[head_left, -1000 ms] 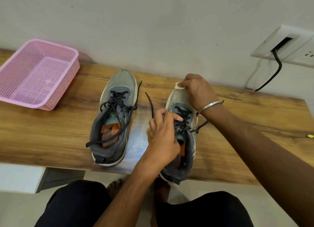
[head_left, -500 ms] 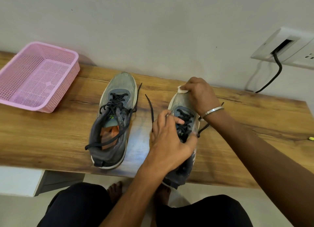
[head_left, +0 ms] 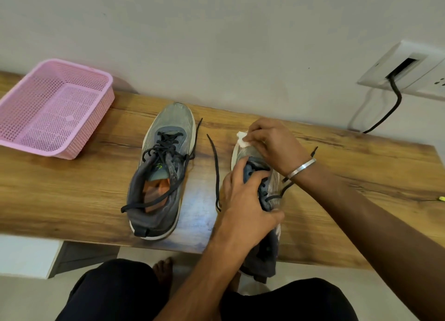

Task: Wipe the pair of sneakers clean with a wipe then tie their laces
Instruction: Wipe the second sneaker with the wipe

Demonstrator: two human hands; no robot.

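I count two grey mesh sneakers with white soles and untied black laces on the wooden bench. The left sneaker lies untouched. On the right sneaker, near the bench's front edge, my left hand grips the laced midsection; my right hand pinches one white wipe against its toe. One pink perforated plastic basket sits far left.
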